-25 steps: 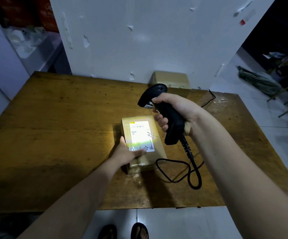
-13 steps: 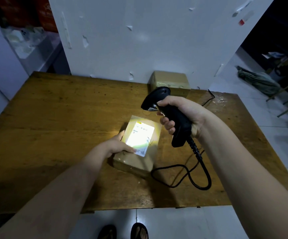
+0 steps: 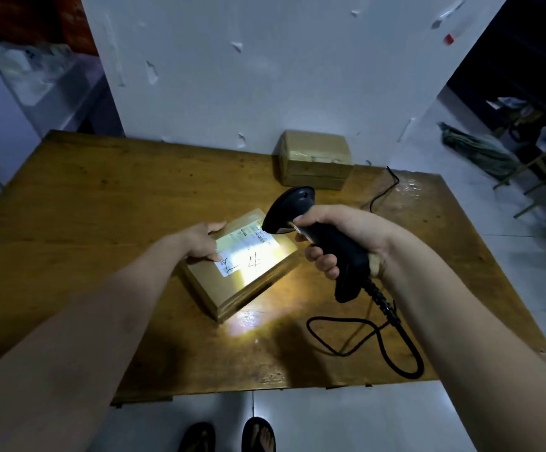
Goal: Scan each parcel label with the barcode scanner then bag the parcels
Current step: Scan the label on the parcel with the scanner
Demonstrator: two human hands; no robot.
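Note:
A flat brown parcel (image 3: 219, 285) lies turned at an angle on the wooden table (image 3: 85, 207). Its white label (image 3: 249, 252) is lit brightly by the scanner's light. My left hand (image 3: 200, 241) rests on the parcel's left top edge, fingers pressing the label's corner. My right hand (image 3: 340, 233) grips the handle of the black barcode scanner (image 3: 314, 230), whose head hangs just above the label's far right corner. A second brown parcel (image 3: 314, 161) stands against the white wall at the table's back.
The scanner's black cable (image 3: 392, 347) loops over the table on the right and runs back to the far edge. A white panel (image 3: 265, 66) rises behind the table. Chairs and clutter stand on the tiled floor at the right. My sandalled feet show below the table's front edge.
The parcel has been rotated clockwise under my left hand and slid a little left. My right hand has brought the scanner lower and closer to the label.

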